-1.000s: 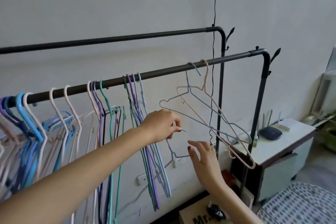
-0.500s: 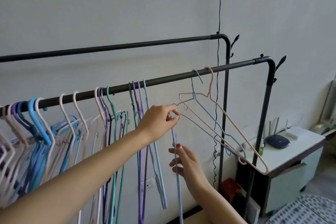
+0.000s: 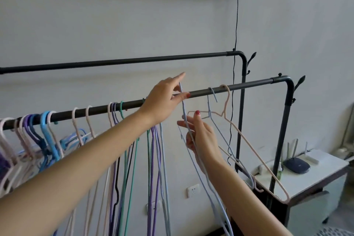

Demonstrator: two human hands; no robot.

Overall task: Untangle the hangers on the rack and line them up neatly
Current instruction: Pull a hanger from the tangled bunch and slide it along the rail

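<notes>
A pale blue wire hanger is lifted up to the near black rail. My left hand pinches its hook right at the rail. My right hand grips its shoulder wires just below. To the right, a blue-grey hanger and a pink hanger hang on the rail, turned sideways. Left of my hands hang several purple, teal and pink hangers, and a tangled bunch of blue, pink and purple ones crowds the far left.
A second black rail runs behind, nearer the wall. A white cabinet with a router stands at lower right behind the rack's post. A black cable drops down the wall. Wall sockets sit low.
Both hands rose with the pale blue hanger from below the rail up to it. The left hand now has the hook at rail height. The view tilted upward.
</notes>
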